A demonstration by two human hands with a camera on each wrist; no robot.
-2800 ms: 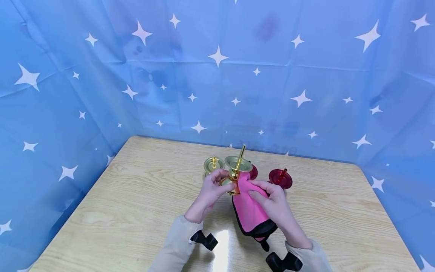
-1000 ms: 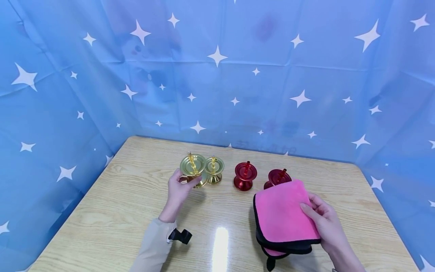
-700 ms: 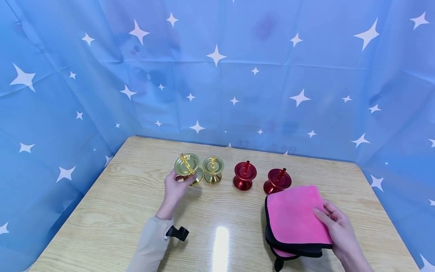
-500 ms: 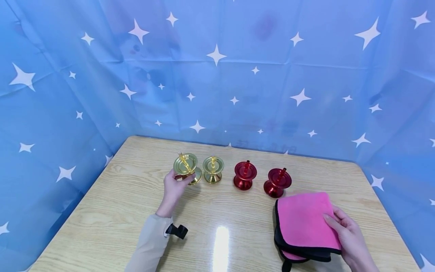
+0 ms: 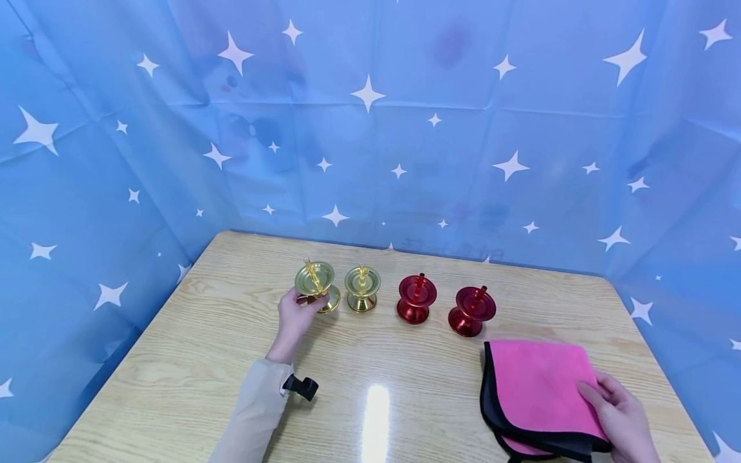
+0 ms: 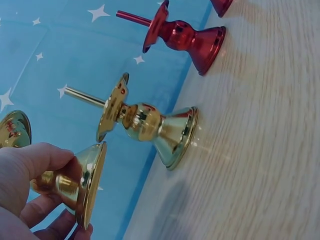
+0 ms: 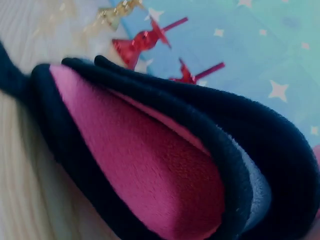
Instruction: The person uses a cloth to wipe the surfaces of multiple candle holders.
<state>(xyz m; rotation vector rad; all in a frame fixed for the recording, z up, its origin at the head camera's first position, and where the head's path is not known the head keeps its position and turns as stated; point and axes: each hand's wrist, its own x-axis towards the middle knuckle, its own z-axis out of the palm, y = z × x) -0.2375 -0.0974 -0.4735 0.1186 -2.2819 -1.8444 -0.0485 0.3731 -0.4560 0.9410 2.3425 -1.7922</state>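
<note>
My left hand (image 5: 295, 318) grips a shiny gold candlestick (image 5: 314, 278) by its waist, just below the dish. It is tilted, and in the left wrist view its flared base (image 6: 90, 182) is raised off the table. My right hand (image 5: 622, 411) pinches the right edge of a folded pink towel (image 5: 544, 386) with black edging, low over the table at the front right. The right wrist view looks into the folds of the pink towel (image 7: 150, 165). Some right-hand fingers are hidden beneath it.
A second gold candlestick (image 5: 362, 283) stands upright just right of the held one. Farther right stand two red candlesticks (image 5: 417, 292), the rightmost red candlestick (image 5: 473, 308) being nearest the towel. All are on a wooden table (image 5: 220, 321), with a starry blue curtain (image 5: 370, 161) behind.
Earlier both hands were together mid-table, the towel against the gold candlestick. The left hand has since carried the candlestick left and lowered it; the right hand has drawn the towel away right and nearer.
</note>
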